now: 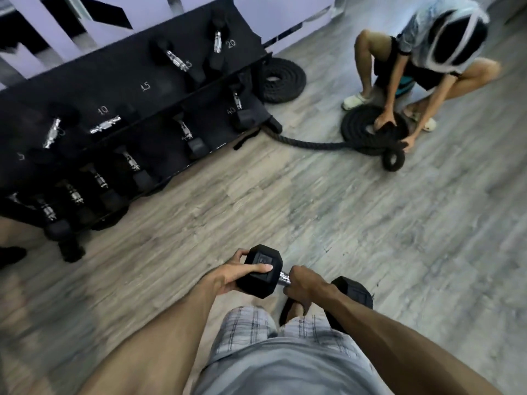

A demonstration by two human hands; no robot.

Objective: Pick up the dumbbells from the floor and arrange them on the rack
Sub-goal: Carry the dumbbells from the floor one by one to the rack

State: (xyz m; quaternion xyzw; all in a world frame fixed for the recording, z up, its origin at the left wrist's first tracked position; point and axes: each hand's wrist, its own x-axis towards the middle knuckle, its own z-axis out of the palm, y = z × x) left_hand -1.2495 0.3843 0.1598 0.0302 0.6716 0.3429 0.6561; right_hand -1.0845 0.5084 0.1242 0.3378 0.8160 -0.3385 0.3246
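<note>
Black hex dumbbell (261, 270) with a chrome handle; black rack (137, 89) bearing white chalked numbers; grey wood-grain floor (370, 223); grey plaid shorts (256, 329); black coiled rope (368, 132).

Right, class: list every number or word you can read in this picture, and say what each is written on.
"20": rack, top shelf, right end.
"15": top shelf, middle.
"10": top shelf, further left.
"40": lower shelf, faint.
"5": top shelf, likely part of a longer number hidden by a dumbbell.
"5": left end, blurred, uncertain.
Held dumbbell's end mark: too blurred to read.
</note>
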